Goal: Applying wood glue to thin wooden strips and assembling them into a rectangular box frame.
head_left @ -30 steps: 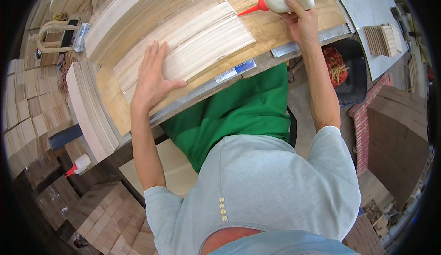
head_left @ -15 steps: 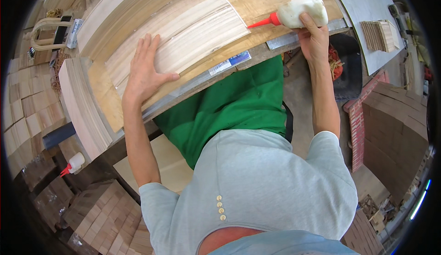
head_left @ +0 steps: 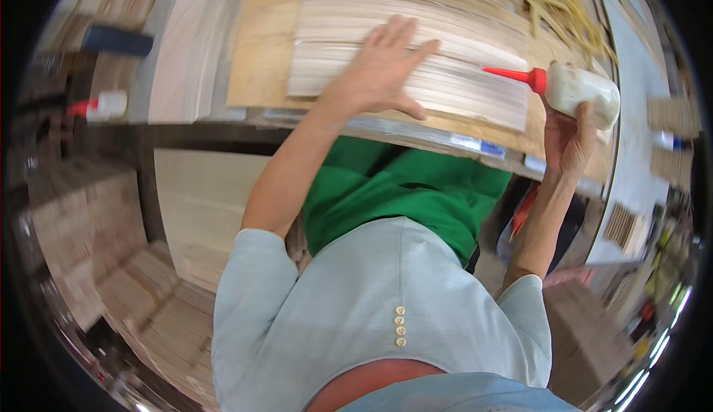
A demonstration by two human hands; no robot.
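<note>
My left hand, fingers spread, lies over a row of pale wooden slats set side by side. Gripped in my right hand is a white squeeze bottle with a red pointed nozzle. The bottle is tilted almost level, its tip pointing left, at or just above the seam between slats. Whether anything comes out of the tip cannot be made out. Beneath the slats is a yellowish wooden board on the bench, slightly blurred.
Stacked thin wood sheets stand left of the board. A second red-tipped bottle sits farther left. Yellow straps lie at the back right, and a small wood stack rests on the right-hand surface. Wood piles fill the lower left.
The view has turned, and the bench edge runs more level. My left hand has shifted right along the slats. The bottle's nozzle has gone from the slats' right corner to over their seam.
</note>
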